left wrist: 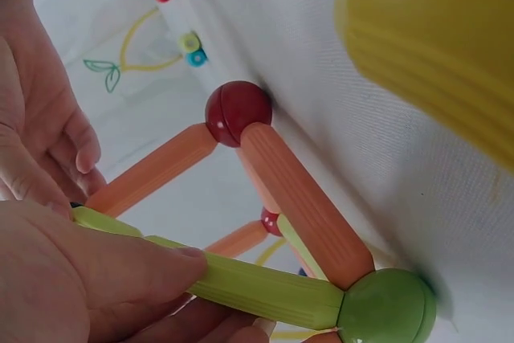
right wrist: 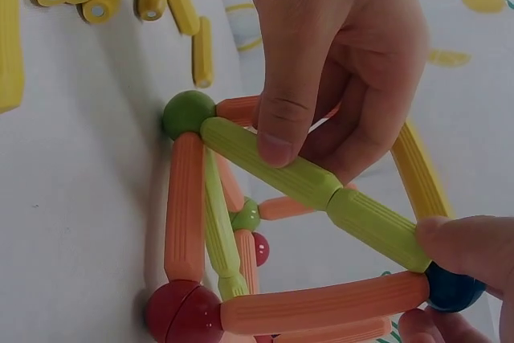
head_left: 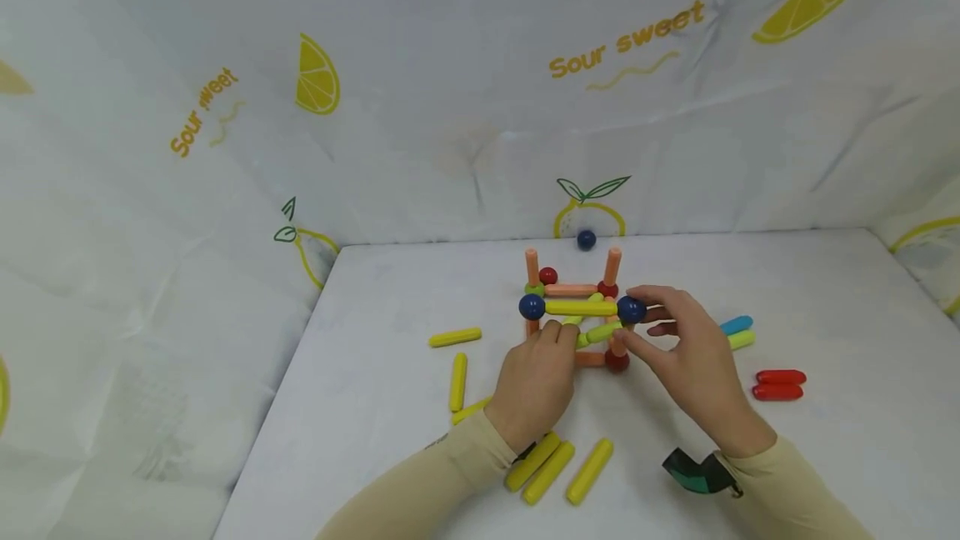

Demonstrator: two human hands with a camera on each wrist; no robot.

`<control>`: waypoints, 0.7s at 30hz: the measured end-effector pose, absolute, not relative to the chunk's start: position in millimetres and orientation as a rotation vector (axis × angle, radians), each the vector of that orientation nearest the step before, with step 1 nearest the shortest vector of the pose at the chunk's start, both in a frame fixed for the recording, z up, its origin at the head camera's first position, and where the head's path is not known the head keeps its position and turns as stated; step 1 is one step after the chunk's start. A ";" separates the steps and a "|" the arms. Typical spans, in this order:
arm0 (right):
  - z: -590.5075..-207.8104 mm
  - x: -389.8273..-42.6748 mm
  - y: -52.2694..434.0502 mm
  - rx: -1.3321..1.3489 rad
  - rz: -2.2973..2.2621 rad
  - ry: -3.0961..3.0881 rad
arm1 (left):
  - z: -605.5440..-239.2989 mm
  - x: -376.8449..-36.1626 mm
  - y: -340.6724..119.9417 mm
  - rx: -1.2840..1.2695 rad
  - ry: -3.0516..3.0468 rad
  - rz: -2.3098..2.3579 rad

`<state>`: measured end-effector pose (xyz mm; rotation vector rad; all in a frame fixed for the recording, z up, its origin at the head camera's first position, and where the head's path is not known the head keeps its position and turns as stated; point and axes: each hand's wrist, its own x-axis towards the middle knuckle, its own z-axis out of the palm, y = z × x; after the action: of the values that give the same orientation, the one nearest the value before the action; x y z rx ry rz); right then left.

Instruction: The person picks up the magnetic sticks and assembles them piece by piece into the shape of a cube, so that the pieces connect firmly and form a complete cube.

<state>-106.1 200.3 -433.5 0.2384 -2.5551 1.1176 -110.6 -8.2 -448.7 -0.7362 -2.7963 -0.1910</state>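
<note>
Green rod (head_left: 602, 332) slanting toward blue ball (head_left: 632, 310)

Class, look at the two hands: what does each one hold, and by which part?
The left hand pinches a light green stick mid-length. The right hand pinches the blue ball at the frame's corner.

loose yellow sticks (head_left: 454, 337): 6, left of and before the frame (head_left: 577, 307)
red sticks (head_left: 780, 384): 2, right of it
blue balls (head_left: 532, 306): 3
hands (head_left: 536, 382): 2
</note>
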 end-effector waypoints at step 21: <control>-431.9 -106.5 201.9 0.263 1.175 -2.563 | -448.6 -114.0 2.9 -0.739 -2.711 -0.180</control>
<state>-106.5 201.9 -431.9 0.2632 -2.5626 1.1746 -114.0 2.9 -448.6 -0.7390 -2.7115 -0.1798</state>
